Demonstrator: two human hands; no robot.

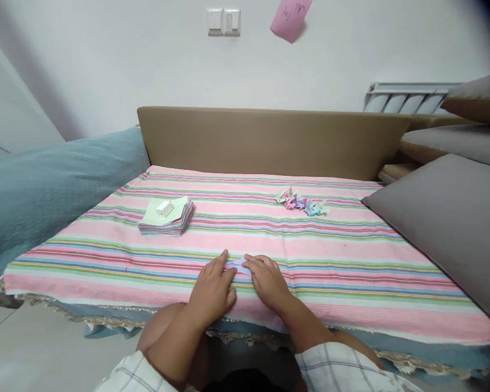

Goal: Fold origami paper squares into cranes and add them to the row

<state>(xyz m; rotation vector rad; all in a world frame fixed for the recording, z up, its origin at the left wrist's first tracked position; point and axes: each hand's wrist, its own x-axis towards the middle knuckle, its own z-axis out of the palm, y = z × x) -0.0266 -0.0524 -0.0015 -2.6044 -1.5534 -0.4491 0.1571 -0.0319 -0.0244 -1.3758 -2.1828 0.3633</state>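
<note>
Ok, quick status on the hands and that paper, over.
Left hand and right hand both flat, pressing the small lilac paper onto the striped cloth. Paper stack and folded pieces lie farther back, nothing between.

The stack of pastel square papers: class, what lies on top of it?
A small white block rests on the stack of pastel square papers, on its pale green top sheet. The paper beneath the block is hidden.

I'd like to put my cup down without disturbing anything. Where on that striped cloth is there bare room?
Bare cloth lies right of the right hand, below the folded paper figures. Another free strip runs between the paper stack and those figures. It is crowded where the left hand and the right hand press the small paper.
</note>
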